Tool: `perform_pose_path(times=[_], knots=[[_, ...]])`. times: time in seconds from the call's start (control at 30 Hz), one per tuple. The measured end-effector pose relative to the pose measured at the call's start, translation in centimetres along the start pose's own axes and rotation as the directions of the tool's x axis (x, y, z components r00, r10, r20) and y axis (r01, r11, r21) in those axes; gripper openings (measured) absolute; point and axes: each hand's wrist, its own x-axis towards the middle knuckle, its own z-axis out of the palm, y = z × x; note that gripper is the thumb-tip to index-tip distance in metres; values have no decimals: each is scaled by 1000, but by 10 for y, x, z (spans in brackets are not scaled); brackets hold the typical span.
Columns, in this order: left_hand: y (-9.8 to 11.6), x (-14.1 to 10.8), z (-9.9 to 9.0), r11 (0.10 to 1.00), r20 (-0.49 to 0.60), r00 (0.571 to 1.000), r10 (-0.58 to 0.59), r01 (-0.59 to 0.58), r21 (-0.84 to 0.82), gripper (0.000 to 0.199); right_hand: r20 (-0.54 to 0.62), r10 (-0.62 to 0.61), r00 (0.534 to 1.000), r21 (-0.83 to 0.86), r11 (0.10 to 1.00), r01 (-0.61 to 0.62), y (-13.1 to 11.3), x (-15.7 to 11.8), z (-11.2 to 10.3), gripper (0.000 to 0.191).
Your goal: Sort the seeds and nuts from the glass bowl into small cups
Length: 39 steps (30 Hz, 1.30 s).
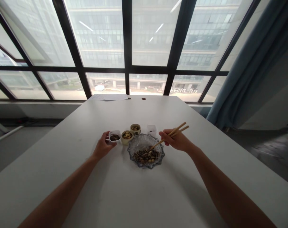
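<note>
My right hand (176, 140) grips a pair of wooden chopsticks (176, 129), whose tips reach down into a scalloped glass bowl (136, 143). Striped sunflower seeds (146, 155) lie in the bowl, with a few pale nuts (151, 160) near its front. At the left, my left hand (104, 146) is closed around the side of a small white plastic cup (120, 133) holding dark seeds (114, 137). Between that cup and the bowl stands a small cream cup (124, 142) of nuts. Behind it is a second cream cup (137, 131) with dark markings and brownish contents.
Beyond the bowl sits another small white plastic container (151, 129) with a little dark content. White paper (109, 97) lies at the far edge of the white table (139, 196). Large windows stand behind, and a blue curtain (243, 69) hangs at the right.
</note>
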Motion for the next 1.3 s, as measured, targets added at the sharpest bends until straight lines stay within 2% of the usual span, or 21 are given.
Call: perform_pose_path(times=[0.33,0.6,0.8,1.0,1.3], knots=[[-2,-2,-1,1000,22,1000,-11,11,-2,66,-30,-11,1000,-37,999,10,4,-3,-1,57],[5,-4,-3,1000,33,999,12,-12,-2,63,24,-45,999,-82,996,46,-8,7,1,56],[0,-6,-2,1000,32,999,23,-23,7,64,-29,-21,999,-25,999,20,2,10,1,57],[2,-8,-4,1000,37,999,18,-18,15,63,-13,-25,1000,-45,999,24,8,8,2,57],[5,-13,-6,1000,25,1000,-3,2,14,64,8,-47,999,-36,998,47,2,9,2,56]])
